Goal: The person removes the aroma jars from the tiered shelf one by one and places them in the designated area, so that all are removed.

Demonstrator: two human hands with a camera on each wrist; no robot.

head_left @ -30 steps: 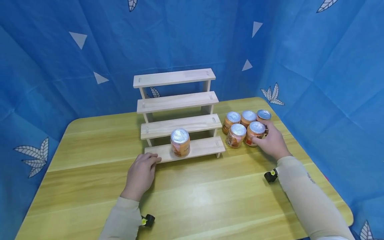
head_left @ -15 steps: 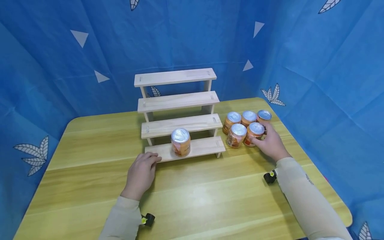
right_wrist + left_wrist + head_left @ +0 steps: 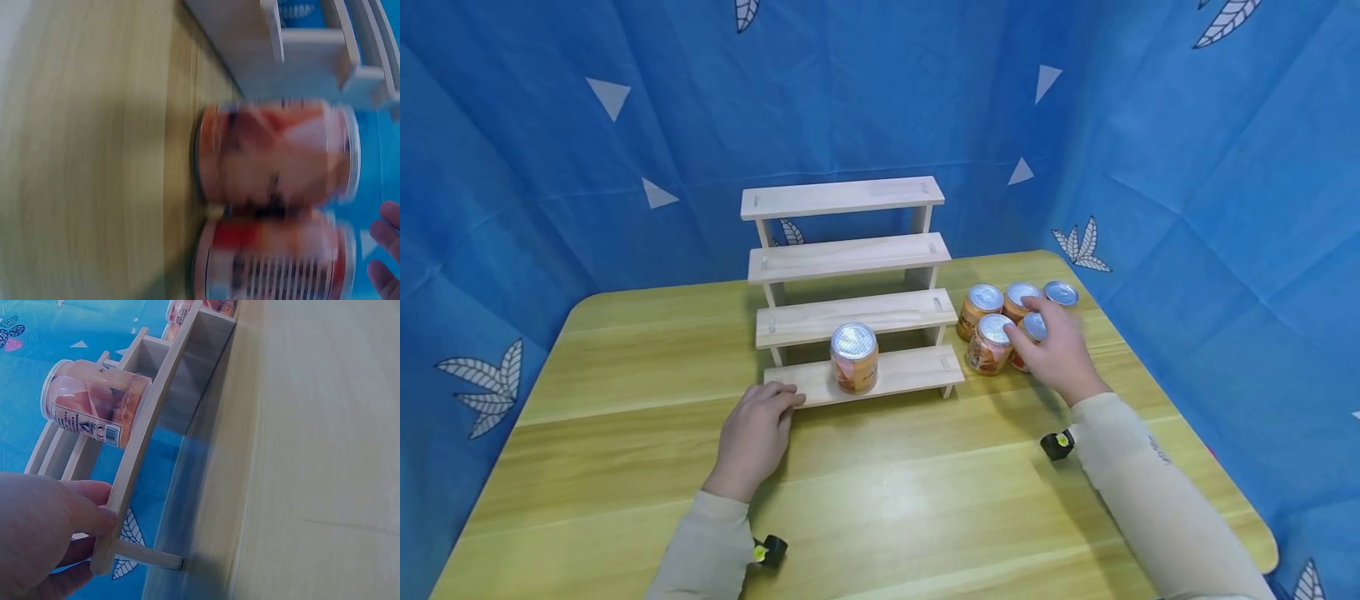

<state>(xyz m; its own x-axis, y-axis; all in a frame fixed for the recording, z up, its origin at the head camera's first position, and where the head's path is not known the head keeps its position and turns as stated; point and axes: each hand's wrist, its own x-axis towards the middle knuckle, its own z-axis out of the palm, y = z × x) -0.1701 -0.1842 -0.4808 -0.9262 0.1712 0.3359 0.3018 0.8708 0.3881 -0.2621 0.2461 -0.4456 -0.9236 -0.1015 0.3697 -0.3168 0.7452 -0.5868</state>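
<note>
A four-tier wooden step stand [image 3: 850,315] stands at the middle back of the table. One can [image 3: 853,371] with a silver lid and a peach-orange label stands upright on its lowest step. My left hand [image 3: 752,437] grips the left end of that step, thumb and fingers around the board [image 3: 134,456] in the left wrist view. Right of the stand, several similar cans [image 3: 988,354] stand close together. My right hand [image 3: 1060,354] is over them, fingers spread, near the front-left can [image 3: 275,153] and partly covering the front-right can [image 3: 1034,327].
The yellow wood-grain table [image 3: 880,508] has rounded corners. Blue patterned cloth [image 3: 865,100] hangs close behind the stand and along both sides. Back cans [image 3: 982,300] stand near the stand's right end.
My right hand has come off the front-right can and moved left, rising over the group towards the front-left can. The left hand stays on the step. The head view has tilted slightly.
</note>
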